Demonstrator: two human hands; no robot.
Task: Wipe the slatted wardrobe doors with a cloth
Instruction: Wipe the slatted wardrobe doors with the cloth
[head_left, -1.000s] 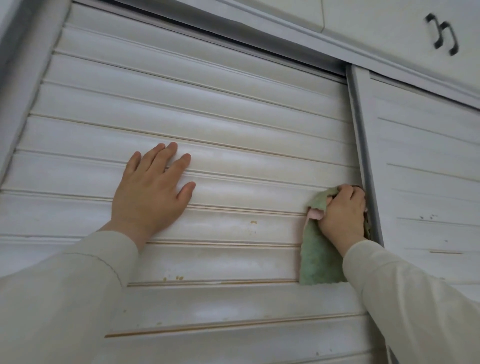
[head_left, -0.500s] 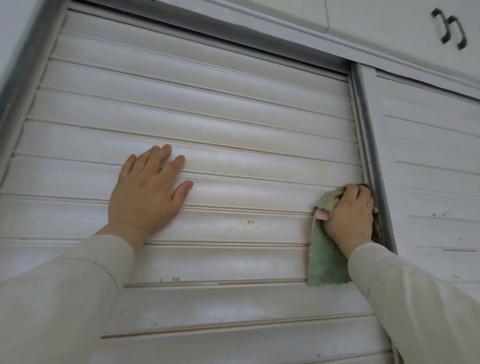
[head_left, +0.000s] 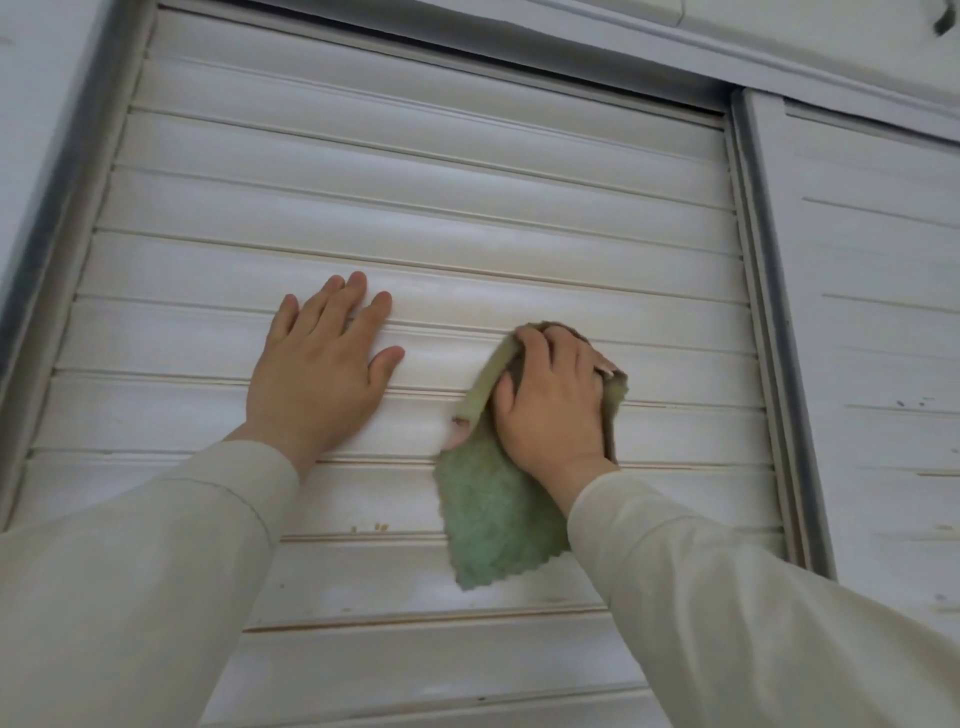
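A white slatted wardrobe door (head_left: 415, 171) fills the view, its horizontal slats grimy along the grooves. My right hand (head_left: 556, 400) presses a green fluffy cloth (head_left: 493, 519) against a slat near the door's middle; the cloth's loose end hangs down below my wrist. Flat on the slats to the left rests my left hand (head_left: 322, 374), fingers spread, holding nothing. A second slatted door (head_left: 878, 312) stands to the right, behind a grey upright frame (head_left: 769, 291).
Small yellowish specks (head_left: 369, 528) sit on a slat below my hands. A white upper cabinet (head_left: 831, 36) runs across the top, with a dark handle (head_left: 943, 21) at the top right corner. A grey frame post (head_left: 57, 208) borders the door on the left.
My right hand has slid the cloth left along the slat, from the door's right edge towards the middle. My left hand has stayed flat on the slats.
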